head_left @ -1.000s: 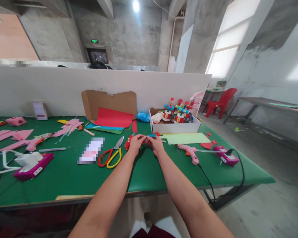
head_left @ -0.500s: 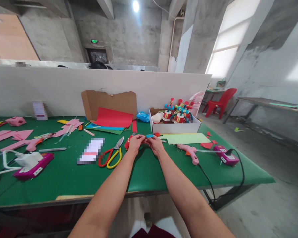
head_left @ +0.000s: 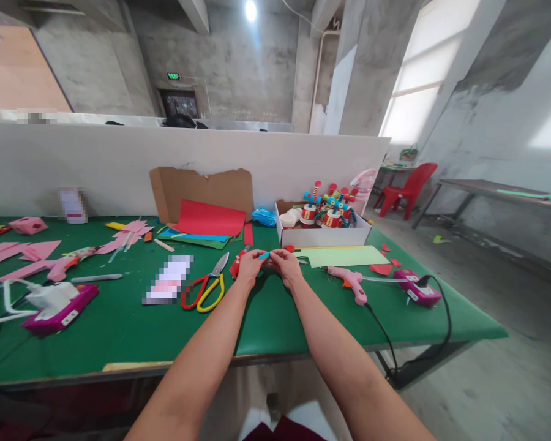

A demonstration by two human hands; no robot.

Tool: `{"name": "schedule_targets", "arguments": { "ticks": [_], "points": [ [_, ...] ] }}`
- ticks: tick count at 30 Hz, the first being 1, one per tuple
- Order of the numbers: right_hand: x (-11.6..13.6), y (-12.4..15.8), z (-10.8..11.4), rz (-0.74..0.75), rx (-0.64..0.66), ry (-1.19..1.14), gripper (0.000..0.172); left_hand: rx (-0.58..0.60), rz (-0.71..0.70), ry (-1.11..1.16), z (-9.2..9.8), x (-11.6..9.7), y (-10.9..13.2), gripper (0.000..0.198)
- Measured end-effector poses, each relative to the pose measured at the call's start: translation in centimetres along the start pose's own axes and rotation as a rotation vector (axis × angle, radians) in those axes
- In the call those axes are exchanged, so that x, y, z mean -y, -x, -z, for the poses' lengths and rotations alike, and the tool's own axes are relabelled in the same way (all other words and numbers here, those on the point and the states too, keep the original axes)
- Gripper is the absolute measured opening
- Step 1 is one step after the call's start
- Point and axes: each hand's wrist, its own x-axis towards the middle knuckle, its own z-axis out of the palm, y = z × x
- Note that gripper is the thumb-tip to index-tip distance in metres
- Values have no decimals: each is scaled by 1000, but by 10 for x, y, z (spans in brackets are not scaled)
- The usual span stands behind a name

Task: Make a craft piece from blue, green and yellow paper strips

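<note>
A small blue paper piece is pinched between my left hand and my right hand, which meet above the green table. Both hands are closed, with fingertips on the piece; its lower part is hidden by the fingers. Just left of my left hand lies a red object, partly covered by the hand. Scissors with one red and one yellow handle lie further left. To the right of my right hand is a pink glue gun, beside a light green paper sheet.
A white box of red and blue craft figures stands behind my hands. Coloured paper sheets lean on cardboard. Purple power strips with cables sit at right and left. A phone lies left of the scissors.
The blue piece has turned from lying level to a slant and shifted slightly left, toward my left fingers. Both hands stay in nearly the same place.
</note>
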Motion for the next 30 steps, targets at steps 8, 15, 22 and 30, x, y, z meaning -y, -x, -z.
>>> {"name": "schedule_targets", "arguments": {
  "ticks": [8,15,22,30],
  "points": [
    [-1,-4,2,60,-63,108,28,31,-14,-9,0,2,-1,26],
    [-1,-8,2,107,-134,85,27,168,53,43,-2,-3,5,31],
    [-1,-3,0,90,-77,87,29,85,-12,14,-1,2,2,37],
    [3,-2,2,74,-44,135,28,37,-29,-88,2,0,0,30]
  ]
}}
